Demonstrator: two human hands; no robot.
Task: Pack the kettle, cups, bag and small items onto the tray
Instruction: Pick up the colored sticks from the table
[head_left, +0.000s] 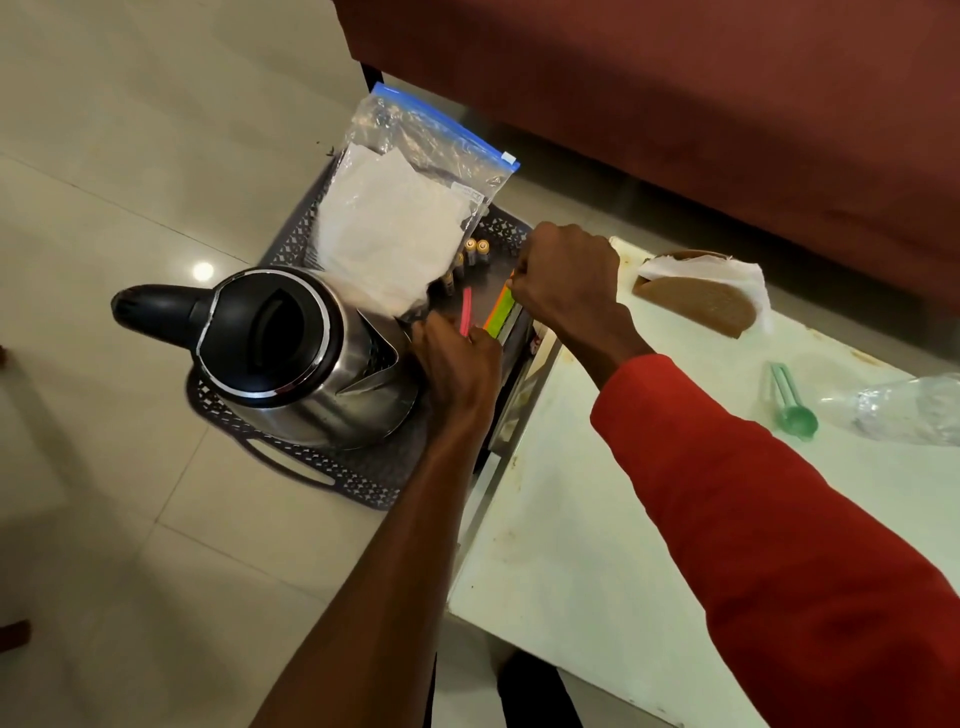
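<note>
A dark latticed tray (291, 457) lies on the floor beside a white table (597, 519). On it stand a steel kettle (280, 358) with a black lid and a zip bag (400, 223) of white powder. Small batteries (475, 249) stand upright behind the bag. My left hand (457, 364) pinches a pink strip (466, 312) over the tray's right side. My right hand (566, 275) pinches the far end of a stack of orange and green strips (501, 314) standing on edge in the tray.
On the white table lie a brown holder with white paper (701, 296), a green scoop (792, 410) and crumpled clear plastic (904, 410). A red-brown sofa (675, 78) runs along the back. Pale floor tiles (104, 156) lie to the left.
</note>
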